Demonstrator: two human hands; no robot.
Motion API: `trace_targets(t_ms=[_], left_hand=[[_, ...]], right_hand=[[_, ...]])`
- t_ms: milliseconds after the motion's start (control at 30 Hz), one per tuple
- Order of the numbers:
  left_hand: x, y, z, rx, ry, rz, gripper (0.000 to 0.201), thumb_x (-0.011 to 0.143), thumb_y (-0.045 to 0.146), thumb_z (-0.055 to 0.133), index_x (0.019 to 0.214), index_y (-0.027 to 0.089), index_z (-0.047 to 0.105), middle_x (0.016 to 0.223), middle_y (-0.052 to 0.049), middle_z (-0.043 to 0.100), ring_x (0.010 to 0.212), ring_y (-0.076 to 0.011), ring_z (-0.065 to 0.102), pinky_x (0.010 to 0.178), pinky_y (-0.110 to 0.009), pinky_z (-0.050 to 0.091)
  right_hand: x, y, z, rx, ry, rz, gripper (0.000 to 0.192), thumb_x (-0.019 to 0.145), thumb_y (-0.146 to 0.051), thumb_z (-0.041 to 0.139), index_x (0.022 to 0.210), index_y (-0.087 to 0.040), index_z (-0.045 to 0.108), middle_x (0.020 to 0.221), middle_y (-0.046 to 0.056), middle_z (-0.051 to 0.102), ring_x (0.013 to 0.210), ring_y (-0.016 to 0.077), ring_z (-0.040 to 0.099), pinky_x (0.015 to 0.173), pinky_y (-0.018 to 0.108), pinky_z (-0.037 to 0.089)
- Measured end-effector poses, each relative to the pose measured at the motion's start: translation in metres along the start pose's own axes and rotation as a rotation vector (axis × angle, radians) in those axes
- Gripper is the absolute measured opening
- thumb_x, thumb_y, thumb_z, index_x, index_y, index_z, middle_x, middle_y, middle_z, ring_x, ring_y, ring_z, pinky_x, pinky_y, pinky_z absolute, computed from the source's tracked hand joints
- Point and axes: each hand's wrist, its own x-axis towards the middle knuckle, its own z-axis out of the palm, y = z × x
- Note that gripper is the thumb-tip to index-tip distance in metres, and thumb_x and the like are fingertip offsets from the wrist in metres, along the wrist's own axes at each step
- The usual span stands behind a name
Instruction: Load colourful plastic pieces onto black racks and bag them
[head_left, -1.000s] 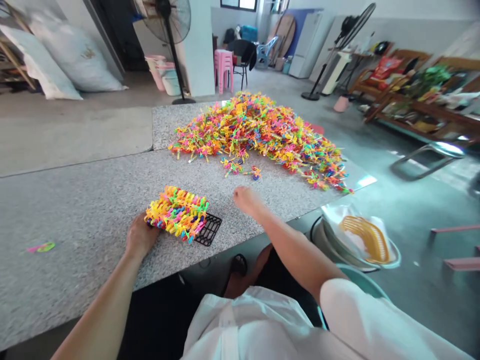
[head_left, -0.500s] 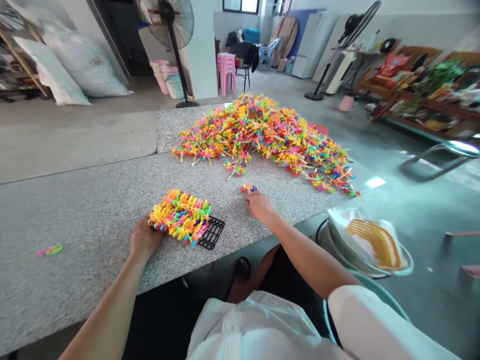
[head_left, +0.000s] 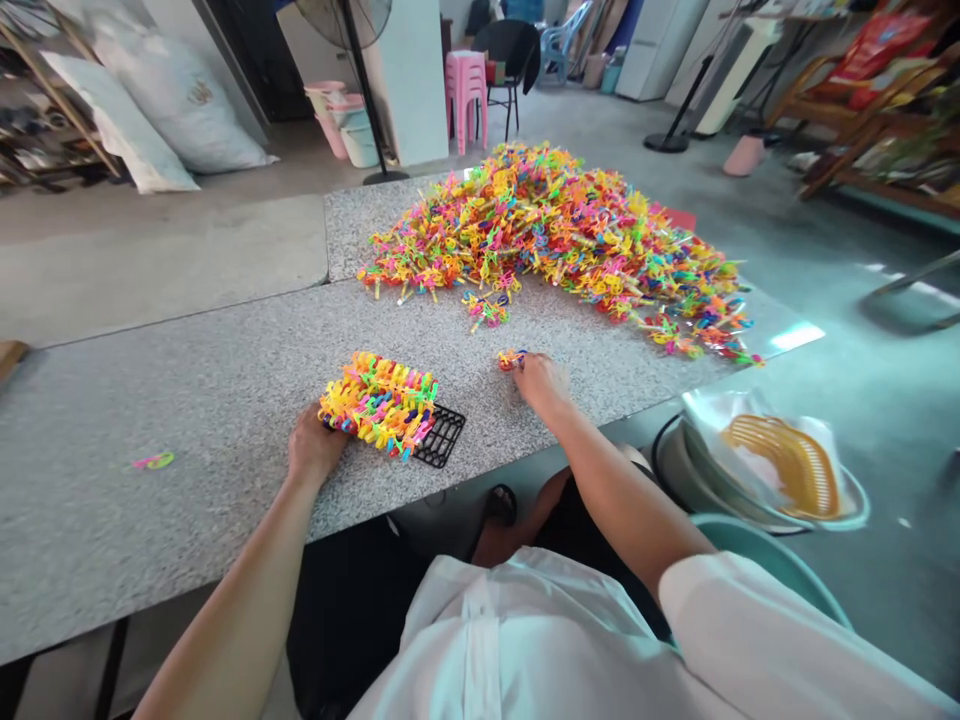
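My left hand [head_left: 313, 445] is closed around the left end of a black plastic grid rack [head_left: 444, 436]. Rows of small bright plastic pieces [head_left: 379, 400], yellow, orange, pink, green and blue, stand packed on most of the rack; its right end shows bare grid. My right hand [head_left: 544, 384] pinches a small bunch of coloured plastic pieces [head_left: 511, 359] just above or on the granite table [head_left: 247, 400]; its fingertips are partly hidden. Beyond both hands lies a big heap of similar pieces [head_left: 555, 230], with a small loose cluster [head_left: 487, 308] at its near edge.
A loose pink-and-green piece [head_left: 154, 461] lies far left on the table. Right of the table stand tubs holding a yellow plastic basket [head_left: 784, 465]. A fan stand [head_left: 364, 90], pink stools [head_left: 466, 95] and white sacks [head_left: 172, 100] are behind.
The view has tilted down and shifted left, so everything sits higher and further right. Both hands keep their holds, with little visible movement against the table.
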Motion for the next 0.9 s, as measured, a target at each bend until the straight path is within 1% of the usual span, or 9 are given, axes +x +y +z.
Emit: trace_targets(t_ms=[100,200,267,333,400,500,700,800,900], left_hand=[[0.0,0.0,0.0,-0.015,0.004,0.01,0.032,0.088,0.039,0.063,0.109,0.021,0.078,0.122,-0.012,0.078,0.118,-0.0337,0.072,0.103,-0.043,0.059],[0.001,-0.001,0.0,-0.026,0.008,0.012,0.031,0.087,0.038,0.063,0.109,0.021,0.078,0.122,-0.012,0.079,0.118,-0.0339,0.073,0.102,-0.043,0.059],[0.001,-0.001,0.001,-0.029,0.01,0.008,0.031,0.087,0.037,0.064,0.11,0.022,0.078,0.123,-0.011,0.079,0.119,-0.0335,0.072,0.103,-0.042,0.058],[0.0,-0.001,0.001,-0.029,0.012,0.001,0.032,0.088,0.038,0.064,0.112,0.022,0.078,0.125,-0.01,0.078,0.12,-0.0329,0.072,0.104,-0.041,0.058],[-0.001,0.0,0.001,-0.021,0.006,-0.013,0.032,0.088,0.039,0.065,0.112,0.022,0.078,0.125,-0.011,0.078,0.12,-0.0331,0.072,0.103,-0.041,0.058],[-0.002,0.002,0.0,-0.009,-0.003,-0.027,0.034,0.088,0.041,0.065,0.113,0.022,0.078,0.125,-0.012,0.078,0.122,-0.0344,0.071,0.104,-0.042,0.057],[-0.003,0.001,0.0,-0.014,0.012,0.028,0.033,0.09,0.037,0.061,0.113,0.02,0.077,0.123,-0.011,0.078,0.123,-0.0328,0.071,0.106,-0.041,0.056],[-0.002,-0.001,0.002,-0.001,0.011,0.037,0.031,0.09,0.035,0.06,0.112,0.02,0.077,0.123,-0.011,0.078,0.122,-0.0323,0.071,0.105,-0.041,0.056],[-0.002,-0.002,0.003,0.015,0.01,0.044,0.03,0.09,0.034,0.059,0.11,0.02,0.076,0.12,-0.012,0.078,0.121,-0.0326,0.071,0.105,-0.041,0.056]], right_hand=[[-0.01,-0.007,0.006,0.136,-0.008,-0.019,0.028,0.109,-0.028,0.059,0.117,-0.009,0.077,0.12,0.022,0.079,0.115,0.0284,0.073,0.094,0.035,0.052],[-0.029,-0.03,0.022,0.288,-0.1,-0.051,0.027,0.108,-0.039,0.062,0.108,-0.016,0.077,0.096,0.008,0.082,0.085,0.0186,0.077,0.071,0.025,0.054],[-0.042,-0.05,0.035,0.526,-0.217,-0.042,0.018,0.105,-0.034,0.064,0.104,-0.019,0.073,0.083,0.002,0.08,0.067,0.0139,0.073,0.057,0.02,0.051],[-0.053,-0.066,0.046,0.786,-0.327,-0.005,0.006,0.101,-0.023,0.065,0.101,-0.019,0.069,0.08,0.0,0.078,0.064,0.0132,0.072,0.051,0.018,0.049],[-0.06,-0.077,0.052,0.91,-0.384,0.01,0.003,0.097,-0.017,0.066,0.097,-0.019,0.067,0.081,0.001,0.078,0.068,0.0142,0.075,0.051,0.018,0.049],[-0.063,-0.082,0.056,0.839,-0.375,-0.049,0.003,0.096,-0.017,0.067,0.098,-0.019,0.068,0.083,0.001,0.079,0.071,0.0156,0.075,0.058,0.021,0.051],[-0.069,-0.08,0.061,0.474,-0.137,-0.277,0.009,0.1,-0.02,0.066,0.107,-0.018,0.071,0.1,0.006,0.08,0.093,0.0193,0.075,0.081,0.026,0.051],[-0.073,-0.079,0.068,0.398,-0.105,-0.357,0.013,0.102,-0.022,0.065,0.113,-0.018,0.069,0.105,0.007,0.08,0.097,0.0197,0.074,0.085,0.027,0.049],[-0.073,-0.079,0.075,0.353,-0.09,-0.38,0.014,0.104,-0.026,0.064,0.115,-0.018,0.068,0.107,0.008,0.08,0.099,0.0207,0.074,0.085,0.027,0.049]])
